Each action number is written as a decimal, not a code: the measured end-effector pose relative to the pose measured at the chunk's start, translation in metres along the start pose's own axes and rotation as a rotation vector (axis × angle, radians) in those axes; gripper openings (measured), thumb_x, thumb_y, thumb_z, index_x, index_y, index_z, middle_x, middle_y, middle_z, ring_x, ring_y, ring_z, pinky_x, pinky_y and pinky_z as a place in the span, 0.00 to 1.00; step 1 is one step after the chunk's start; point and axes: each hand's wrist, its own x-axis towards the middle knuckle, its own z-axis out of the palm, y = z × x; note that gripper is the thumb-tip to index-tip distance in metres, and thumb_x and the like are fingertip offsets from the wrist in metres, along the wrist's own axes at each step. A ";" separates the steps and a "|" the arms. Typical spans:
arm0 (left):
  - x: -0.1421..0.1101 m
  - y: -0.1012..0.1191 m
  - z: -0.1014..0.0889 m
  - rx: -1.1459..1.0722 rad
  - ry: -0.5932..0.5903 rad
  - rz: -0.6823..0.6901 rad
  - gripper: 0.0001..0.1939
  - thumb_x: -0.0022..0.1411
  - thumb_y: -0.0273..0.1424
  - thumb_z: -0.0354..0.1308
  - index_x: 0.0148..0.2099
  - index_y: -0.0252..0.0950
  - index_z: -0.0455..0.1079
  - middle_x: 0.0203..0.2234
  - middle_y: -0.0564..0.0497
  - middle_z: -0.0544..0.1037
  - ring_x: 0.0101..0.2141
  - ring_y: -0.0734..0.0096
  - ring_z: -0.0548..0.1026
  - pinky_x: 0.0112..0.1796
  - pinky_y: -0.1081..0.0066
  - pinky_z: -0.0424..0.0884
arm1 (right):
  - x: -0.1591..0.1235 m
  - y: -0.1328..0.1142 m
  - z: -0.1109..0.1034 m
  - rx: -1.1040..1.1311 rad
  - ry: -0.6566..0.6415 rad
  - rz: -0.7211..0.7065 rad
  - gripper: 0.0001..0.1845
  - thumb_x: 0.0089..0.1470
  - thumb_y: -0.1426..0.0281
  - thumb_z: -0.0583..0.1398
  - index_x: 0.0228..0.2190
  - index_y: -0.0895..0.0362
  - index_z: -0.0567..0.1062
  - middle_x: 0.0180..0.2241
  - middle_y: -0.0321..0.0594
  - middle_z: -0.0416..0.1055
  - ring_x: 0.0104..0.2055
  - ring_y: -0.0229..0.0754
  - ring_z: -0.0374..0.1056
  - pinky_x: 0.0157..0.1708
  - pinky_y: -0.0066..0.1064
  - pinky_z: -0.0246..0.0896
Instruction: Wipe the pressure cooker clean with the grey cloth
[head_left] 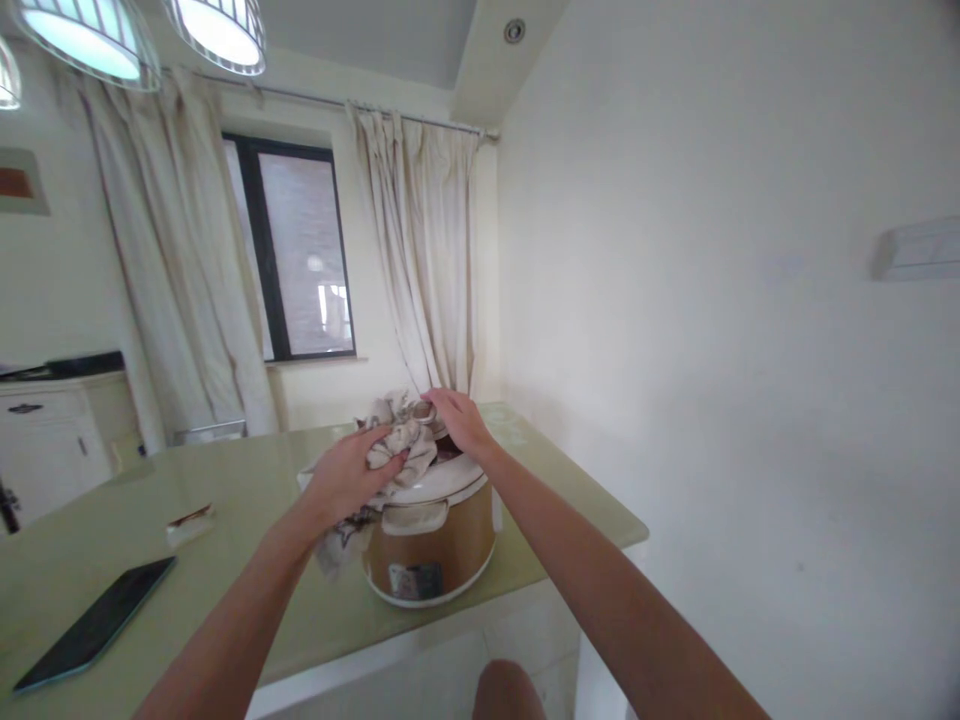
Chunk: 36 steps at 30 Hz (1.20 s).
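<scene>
A brown and white rice cooker (431, 545) stands near the front right corner of a pale green glass table (247, 490). A crumpled patterned cloth (401, 440) lies over its white lid and hangs down its left side. My left hand (346, 478) is closed on the cloth at the lid's left. My right hand (459, 418) rests on the far top of the lid, fingers curled onto the cloth's upper edge.
A dark phone (94, 622) lies at the table's front left, and a small white object (189, 522) sits behind it. A white wall runs close along the right. Curtains and a window stand behind; a white cabinet (52, 440) is at the left.
</scene>
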 end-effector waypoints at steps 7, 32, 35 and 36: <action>-0.023 0.068 0.015 0.190 0.087 0.181 0.20 0.61 0.43 0.63 0.54 0.44 0.78 0.49 0.41 0.82 0.51 0.42 0.78 0.56 0.48 0.69 | 0.007 -0.002 -0.001 0.222 -0.044 0.084 0.28 0.62 0.45 0.58 0.36 0.56 0.84 0.41 0.44 0.82 0.49 0.48 0.76 0.57 0.39 0.66; 0.069 0.071 -0.048 -0.702 0.093 0.296 0.30 0.53 0.36 0.67 0.59 0.37 0.75 0.51 0.46 0.80 0.52 0.52 0.76 0.58 0.52 0.70 | -0.017 -0.035 -0.067 -0.067 0.088 -0.307 0.33 0.48 0.63 0.71 0.55 0.53 0.71 0.54 0.45 0.75 0.56 0.52 0.70 0.58 0.44 0.65; 0.039 0.059 -0.029 -0.271 -0.017 0.297 0.20 0.58 0.47 0.65 0.45 0.38 0.79 0.44 0.43 0.79 0.52 0.46 0.73 0.59 0.47 0.68 | -0.037 -0.006 -0.043 -0.111 0.073 -0.251 0.31 0.50 0.61 0.69 0.54 0.52 0.71 0.50 0.43 0.76 0.53 0.51 0.71 0.58 0.44 0.65; 0.031 0.059 -0.025 -0.173 -0.006 0.289 0.23 0.59 0.53 0.64 0.43 0.38 0.78 0.45 0.42 0.77 0.55 0.44 0.71 0.60 0.46 0.67 | -0.043 0.000 -0.033 -0.108 0.055 -0.239 0.30 0.51 0.61 0.67 0.55 0.52 0.70 0.50 0.43 0.76 0.53 0.51 0.71 0.58 0.43 0.65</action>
